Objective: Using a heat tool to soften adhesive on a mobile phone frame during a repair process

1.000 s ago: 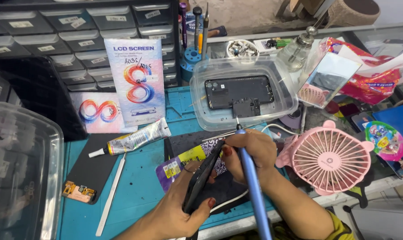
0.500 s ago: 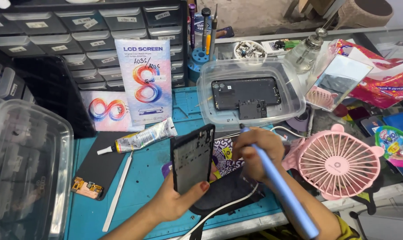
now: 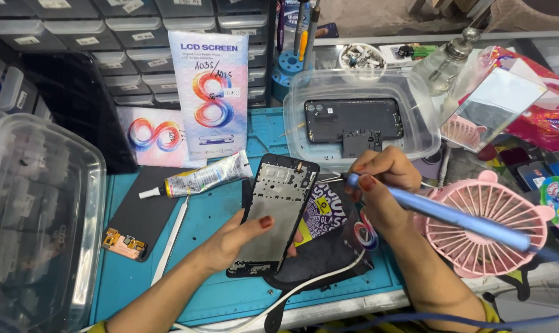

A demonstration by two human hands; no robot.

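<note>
- The left hand [image 3: 233,240] holds a black phone frame [image 3: 278,213] from below, thumb on its face. Its grip is closed on the frame, just above the blue desk [image 3: 211,290].
- The frame's long side runs up and away from the person, leaning a little right.
- The right hand [image 3: 384,182] is shut around a blue pen-shaped tool [image 3: 452,214]. Its thin tip points left, right beside the frame's top right corner.
- The right hand is nearer that corner.
- A clear plastic tub [image 3: 353,117] behind holds a dark phone back [image 3: 352,120].
- A big clear tub [image 3: 39,222] stands at the left; I cannot tell what is inside.
</note>
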